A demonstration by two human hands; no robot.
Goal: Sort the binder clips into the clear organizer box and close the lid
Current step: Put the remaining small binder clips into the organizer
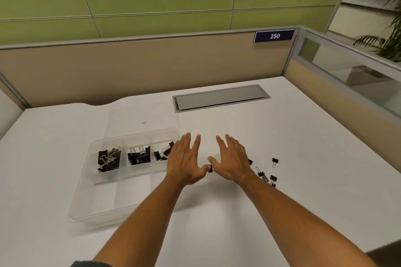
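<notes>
Binder clips lie loose toward the desk's right edge; more sit in the three far compartments of the clear box, which lies left of centre with its lid open toward the desk's back edge. Left hand and right hand hover palm-down, fingers spread, gripping nothing. One small black clip sits between the thumbs; contact unclear.

We see a smooth, matt white desk. On it, the organizer box looks like clear glossy plastic; its binder clips are matt black with shiny wire handles.
</notes>
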